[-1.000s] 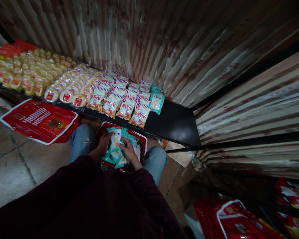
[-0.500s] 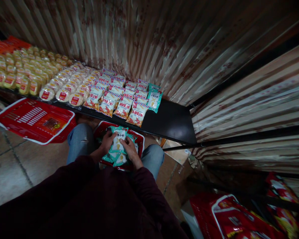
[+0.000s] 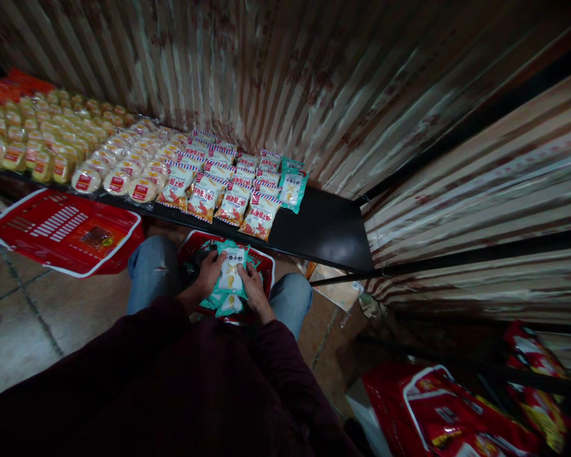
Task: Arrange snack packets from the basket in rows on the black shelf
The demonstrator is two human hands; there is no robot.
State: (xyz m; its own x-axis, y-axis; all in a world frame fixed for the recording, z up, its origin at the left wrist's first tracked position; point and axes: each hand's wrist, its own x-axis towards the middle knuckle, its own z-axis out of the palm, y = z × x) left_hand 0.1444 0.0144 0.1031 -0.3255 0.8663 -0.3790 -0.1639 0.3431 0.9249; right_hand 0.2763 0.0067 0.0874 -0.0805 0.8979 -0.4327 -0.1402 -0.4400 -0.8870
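Observation:
Between my knees stands a red basket (image 3: 268, 270) with several teal-and-white snack bags inside. Over it, my left hand (image 3: 210, 271) and my right hand (image 3: 252, 285) grip one teal snack bag (image 3: 233, 270) by its two sides, its printed front turned up. Thumbs lie on the front; the other fingers are partly hidden behind the bag. More teal bags (image 3: 229, 304) lie beneath it. On the black shelf (image 3: 323, 228) ahead, teal bags (image 3: 292, 187) stand at the right end of rows of white-and-orange snack bags (image 3: 259, 216).
Round packaged cakes (image 3: 143, 189) and yellow packaged cakes (image 3: 64, 166) fill the shelf's left side. A red basket (image 3: 66, 228) lies on the floor at left. Another red basket (image 3: 394, 406) holds red packages at lower right. A black rail (image 3: 342, 279) and a striped curtain (image 3: 266, 76) border the shelf.
Both hands and the held teal bag have shifted slightly to the right, and the bag's front shows more fully. The view has moved a little; the shelf rows look the same.

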